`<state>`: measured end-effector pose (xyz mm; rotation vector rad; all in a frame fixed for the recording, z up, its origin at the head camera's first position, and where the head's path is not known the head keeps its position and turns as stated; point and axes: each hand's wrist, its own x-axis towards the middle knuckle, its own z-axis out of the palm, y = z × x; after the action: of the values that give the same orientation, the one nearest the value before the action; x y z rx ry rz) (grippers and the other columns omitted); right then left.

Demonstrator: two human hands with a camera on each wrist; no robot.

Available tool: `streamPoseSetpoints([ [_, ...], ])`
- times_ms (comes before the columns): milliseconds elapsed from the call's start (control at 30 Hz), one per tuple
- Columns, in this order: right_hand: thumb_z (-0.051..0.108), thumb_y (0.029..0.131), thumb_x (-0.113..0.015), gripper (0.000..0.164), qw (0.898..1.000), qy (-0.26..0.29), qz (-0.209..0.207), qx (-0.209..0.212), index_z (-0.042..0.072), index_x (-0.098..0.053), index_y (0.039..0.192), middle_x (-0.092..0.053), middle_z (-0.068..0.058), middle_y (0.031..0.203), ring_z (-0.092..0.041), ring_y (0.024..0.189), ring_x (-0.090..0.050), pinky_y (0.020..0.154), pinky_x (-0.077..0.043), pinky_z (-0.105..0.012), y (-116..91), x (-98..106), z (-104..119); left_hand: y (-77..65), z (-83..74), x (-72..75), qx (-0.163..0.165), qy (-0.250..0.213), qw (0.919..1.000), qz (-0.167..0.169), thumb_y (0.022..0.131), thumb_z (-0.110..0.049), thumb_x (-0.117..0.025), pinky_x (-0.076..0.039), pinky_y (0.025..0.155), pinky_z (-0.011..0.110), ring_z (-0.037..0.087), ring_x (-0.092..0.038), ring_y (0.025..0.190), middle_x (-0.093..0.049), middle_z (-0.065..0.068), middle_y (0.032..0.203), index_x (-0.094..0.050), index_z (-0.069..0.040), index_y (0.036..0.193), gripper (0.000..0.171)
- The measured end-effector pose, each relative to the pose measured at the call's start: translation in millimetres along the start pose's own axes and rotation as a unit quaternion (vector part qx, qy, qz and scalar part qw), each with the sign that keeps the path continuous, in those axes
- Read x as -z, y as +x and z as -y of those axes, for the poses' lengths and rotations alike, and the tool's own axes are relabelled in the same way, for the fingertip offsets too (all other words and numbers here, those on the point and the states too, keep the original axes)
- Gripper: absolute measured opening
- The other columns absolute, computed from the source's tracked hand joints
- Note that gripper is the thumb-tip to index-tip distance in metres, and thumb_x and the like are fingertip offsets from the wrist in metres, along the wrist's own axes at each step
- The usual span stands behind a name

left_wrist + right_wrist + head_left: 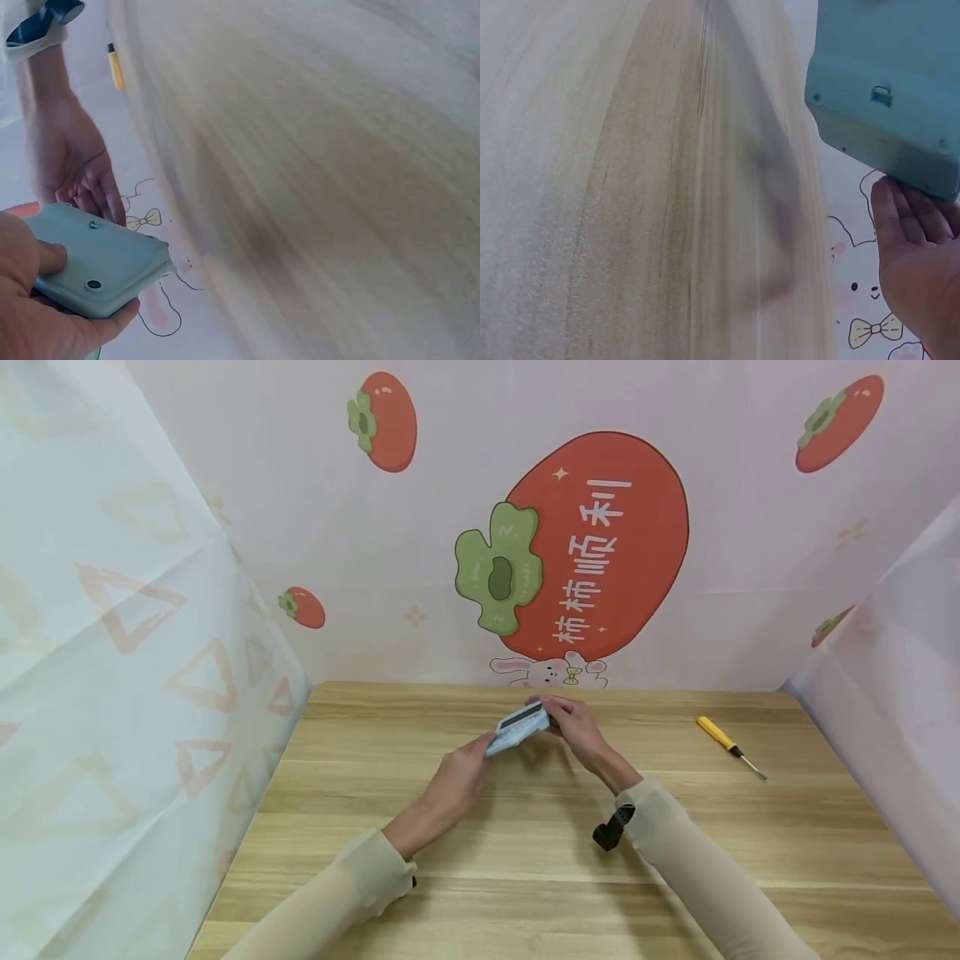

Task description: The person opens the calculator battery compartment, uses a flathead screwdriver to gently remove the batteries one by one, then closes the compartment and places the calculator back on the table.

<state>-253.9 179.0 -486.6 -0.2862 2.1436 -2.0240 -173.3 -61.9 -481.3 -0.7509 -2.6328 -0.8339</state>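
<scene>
A light blue calculator [513,735] with a dark display strip is held tilted above the wooden table. My left hand [459,774] grips its near left end, and the left wrist view shows the thumb on the smooth back [112,255], which has small dark holes. At the far right end my right hand [576,729] holds the edge. From the right wrist, the fingers of that hand [919,255] lie against the lower edge of the casing [885,82]; its thumb is hidden there.
A screwdriver [717,733] with a yellow handle lies on the right side of the wooden table [360,843]. Behind the table rises a white backdrop [435,543] printed with persimmons and a rabbit. More printed sheeting [142,710] hangs at the left.
</scene>
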Motion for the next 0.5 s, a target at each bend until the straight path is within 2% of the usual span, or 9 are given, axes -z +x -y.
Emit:
streamPoseSetpoints([
  [167, 0.038, 0.116, -0.043, 0.055, 0.999, 0.015, 0.02, 0.026, -0.005, -0.058, 0.147, -0.061, -0.022, 0.148, -0.015, 0.122, -0.067, 0.103, -0.056, -0.03, 0.3, 2.8, -3.7, 2.8, -2.5, 4.1, 0.042, -0.057, 0.9971, 0.027, 0.107, -0.005, -0.062, -0.063, 0.088, 0.046, 0.033, -0.074, 0.114, -0.074, 0.022, 0.125, -0.064, 0.004, 0.134, 0.029],
  [333, 0.039, 0.115, -0.046, 0.057, 0.999, 0.027, 0.034, 0.029, -0.004, -0.054, 0.15, -0.06, -0.019, 0.15, -0.016, 0.129, -0.065, 0.106, -0.055, -0.032, -1.2, 3.4, -2.4, 3.8, -2.1, 6.4, 0.062, -0.126, 0.9892, 0.041, 0.109, -0.007, -0.058, -0.062, 0.092, 0.049, 0.037, -0.072, 0.117, -0.072, 0.027, 0.127, -0.061, 0.009, 0.135, 0.031],
  [500, 0.04, 0.114, -0.048, 0.062, 0.997, 0.054, 0.039, 0.029, -0.007, -0.048, 0.153, -0.056, -0.026, 0.152, -0.014, 0.125, -0.068, 0.106, -0.055, -0.032, -2.9, 2.6, -4.2, 4.3, -0.5, 8.3, 0.081, -0.177, 0.9799, 0.045, 0.111, -0.008, -0.055, -0.061, 0.092, 0.051, 0.04, -0.07, 0.118, -0.069, 0.03, 0.13, -0.059, 0.011, 0.138, 0.034],
])
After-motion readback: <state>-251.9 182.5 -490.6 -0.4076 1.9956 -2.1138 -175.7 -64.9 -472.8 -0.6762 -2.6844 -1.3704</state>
